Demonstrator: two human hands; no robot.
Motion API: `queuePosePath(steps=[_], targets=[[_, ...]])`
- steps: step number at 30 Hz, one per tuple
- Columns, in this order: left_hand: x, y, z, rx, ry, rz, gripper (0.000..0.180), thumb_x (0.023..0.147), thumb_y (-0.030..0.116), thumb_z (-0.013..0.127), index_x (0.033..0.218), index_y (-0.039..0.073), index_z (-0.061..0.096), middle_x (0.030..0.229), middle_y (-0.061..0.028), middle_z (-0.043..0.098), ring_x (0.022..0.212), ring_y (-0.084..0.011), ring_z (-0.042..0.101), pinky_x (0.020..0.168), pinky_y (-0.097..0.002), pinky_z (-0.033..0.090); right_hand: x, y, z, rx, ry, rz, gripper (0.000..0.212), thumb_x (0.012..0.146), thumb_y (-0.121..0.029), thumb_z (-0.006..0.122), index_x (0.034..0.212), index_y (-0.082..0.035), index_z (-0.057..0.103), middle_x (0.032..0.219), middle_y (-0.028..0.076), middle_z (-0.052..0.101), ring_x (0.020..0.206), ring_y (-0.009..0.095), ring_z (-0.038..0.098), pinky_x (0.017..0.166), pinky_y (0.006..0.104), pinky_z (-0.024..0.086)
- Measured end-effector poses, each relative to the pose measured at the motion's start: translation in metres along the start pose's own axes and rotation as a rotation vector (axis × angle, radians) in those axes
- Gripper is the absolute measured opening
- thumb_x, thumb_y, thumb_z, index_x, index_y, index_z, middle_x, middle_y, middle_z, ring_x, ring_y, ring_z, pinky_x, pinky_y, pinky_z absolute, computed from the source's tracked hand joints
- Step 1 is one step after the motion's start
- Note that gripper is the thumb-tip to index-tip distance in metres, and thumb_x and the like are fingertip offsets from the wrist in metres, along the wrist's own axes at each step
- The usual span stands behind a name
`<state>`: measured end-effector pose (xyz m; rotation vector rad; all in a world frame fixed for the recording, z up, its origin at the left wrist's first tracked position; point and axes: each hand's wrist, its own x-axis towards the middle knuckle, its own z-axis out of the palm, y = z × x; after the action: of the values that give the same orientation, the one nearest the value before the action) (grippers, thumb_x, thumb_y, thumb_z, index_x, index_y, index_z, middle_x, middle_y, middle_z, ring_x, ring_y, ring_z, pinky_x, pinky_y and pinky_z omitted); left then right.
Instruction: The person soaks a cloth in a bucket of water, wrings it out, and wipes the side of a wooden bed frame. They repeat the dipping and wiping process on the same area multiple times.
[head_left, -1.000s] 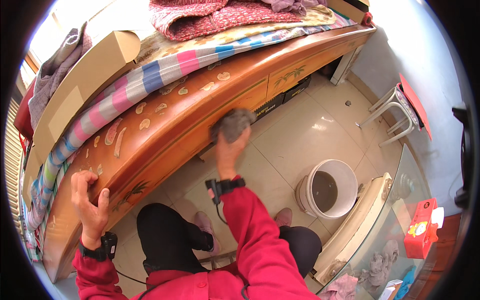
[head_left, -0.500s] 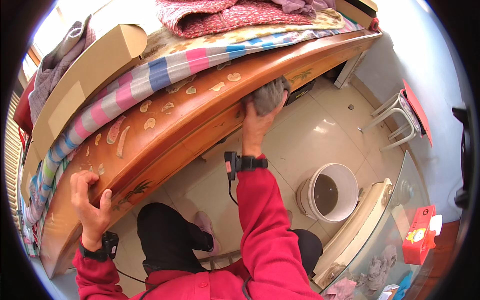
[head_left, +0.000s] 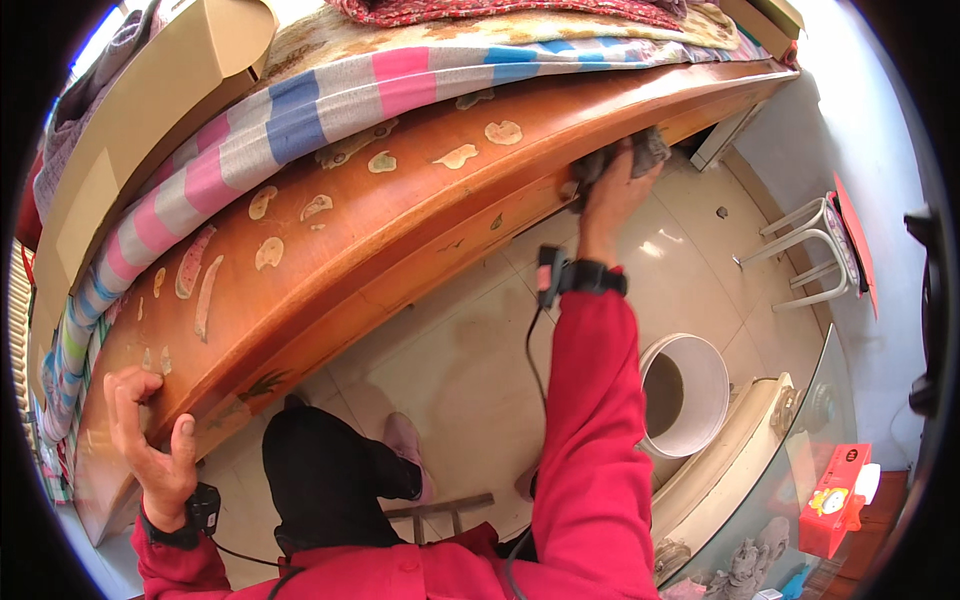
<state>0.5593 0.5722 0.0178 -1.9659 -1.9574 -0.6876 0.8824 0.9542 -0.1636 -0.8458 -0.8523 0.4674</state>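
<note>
A dark grey cloth (head_left: 652, 148) is bunched in my right hand (head_left: 612, 200), pressed against the side of a long orange-brown wooden bed board (head_left: 380, 225), toward its far right end. The fingers of that hand are partly hidden by the cloth and the board. At the near left end, my left hand (head_left: 152, 440) rests on the board's edge, fingers bent over the top and thumb spread apart. Peeling, pale patches dot the board's top surface. Painted palm-like decoration marks its side.
A white bucket (head_left: 712, 395) of murky water stands on the tiled floor to my right. Beyond it are a white-legged stool (head_left: 822, 238) and a glass-topped table (head_left: 765, 490) with a red tissue box (head_left: 832, 505). Cardboard (head_left: 140, 140) and a striped sheet (head_left: 345, 105) lie along the bed.
My right hand has moved right and farther away along the board's side with the cloth. My left hand stays at the board's edge, while the whole view has shifted.
</note>
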Motion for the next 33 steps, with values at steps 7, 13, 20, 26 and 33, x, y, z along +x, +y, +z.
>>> queuePosePath(steps=[7, 13, 20, 26, 33], targets=[[0.002, 0.005, -0.002, 0.017, 0.003, -0.008, 0.033, 0.071, 0.013, 0.066, 0.097, -0.001, 0.050, 0.093, -0.0150, 0.047, 0.084, -0.0286, 0.046, 0.075, -0.0334, 0.039, -0.021, -0.001, -0.001, 0.003, 0.094, 0.151, 0.046, 0.089, -0.020, 0.065, 0.124, 0.005, 0.049, 0.113, 0.017, 0.062, 0.098, 0.027, 0.060, 0.087, 0.0379, 0.047], [0.003, 0.008, -0.001, 0.015, 0.015, 0.007, 0.032, 0.071, 0.012, 0.065, 0.096, 0.000, 0.050, 0.092, -0.0147, 0.046, 0.083, -0.0282, 0.046, 0.075, -0.0334, 0.039, -0.198, -0.054, 0.012, -0.327, -0.141, -0.100, 0.077, 0.077, -0.018, 0.074, 0.138, 0.008, 0.034, 0.140, 0.028, 0.036, 0.132, 0.040, 0.032, 0.109, 0.0493, 0.028], [0.003, 0.005, -0.001, 0.029, -0.006, 0.003, 0.034, 0.069, 0.013, 0.065, 0.096, -0.001, 0.050, 0.092, -0.0148, 0.046, 0.082, -0.0283, 0.045, 0.074, -0.0340, 0.039, -0.060, 0.015, -0.004, -0.092, 0.120, 0.193, 0.061, 0.083, -0.020, 0.069, 0.132, 0.006, 0.043, 0.126, 0.024, 0.052, 0.116, 0.033, 0.051, 0.101, 0.0406, 0.039], [0.004, 0.005, -0.003, 0.011, 0.000, 0.017, 0.034, 0.069, 0.013, 0.065, 0.096, -0.001, 0.051, 0.091, -0.0155, 0.047, 0.082, -0.0289, 0.047, 0.074, -0.0342, 0.040, -0.023, 0.017, -0.008, 0.068, 0.150, 0.285, 0.036, 0.083, -0.017, 0.068, 0.112, 0.004, 0.060, 0.105, 0.016, 0.065, 0.093, 0.028, 0.062, 0.082, 0.0371, 0.048], [0.005, 0.008, -0.003, -0.012, 0.022, 0.019, 0.033, 0.068, 0.009, 0.065, 0.097, -0.001, 0.052, 0.092, -0.0168, 0.049, 0.084, -0.0315, 0.050, 0.075, -0.0357, 0.043, -0.124, -0.087, 0.037, -0.253, -0.004, 0.060, 0.059, 0.082, -0.011, 0.065, 0.130, 0.012, 0.042, 0.133, 0.030, 0.045, 0.123, 0.046, 0.039, 0.105, 0.0504, 0.031]])
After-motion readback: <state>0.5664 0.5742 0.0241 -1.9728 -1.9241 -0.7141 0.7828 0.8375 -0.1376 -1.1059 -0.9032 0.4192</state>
